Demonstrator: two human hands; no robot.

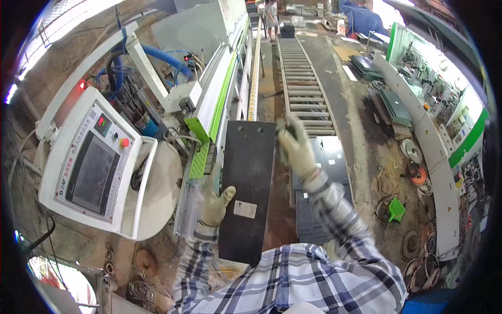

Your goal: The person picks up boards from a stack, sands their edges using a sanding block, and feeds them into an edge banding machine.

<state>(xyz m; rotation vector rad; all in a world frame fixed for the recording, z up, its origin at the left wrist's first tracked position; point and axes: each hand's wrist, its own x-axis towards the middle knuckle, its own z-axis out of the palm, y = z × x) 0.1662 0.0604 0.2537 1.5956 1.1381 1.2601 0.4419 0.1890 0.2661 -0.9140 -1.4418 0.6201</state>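
In the head view, a dark panel (248,167) lies between the green-edged machine (198,149) on its left and the roller conveyor (308,91) on its right, with its near end just before the checked shirt (314,275). What carries this panel from below, I cannot tell. The left grip (212,208), in a pale glove, is at the panel's left edge; the thumb lies over the top face, near the white label (244,209), but the fingers are blurred along the side, so I cannot tell whether it is clamped. The right grip (299,149), also gloved, is beside the far right corner; blur hides whether its fingers touch the panel or stand apart from it. More dark panels (329,157) lie at the near end of the conveyor. In my judgement, if the right side has no firm support, the panel could tip or turn around the left grip, and its far corner could knock against the conveyor's left edge. The left fingers could also be pinched, because the machine's edge is near them. If the glove is slippery on the smooth face, the panel could slide toward the body and its label could be rubbed.
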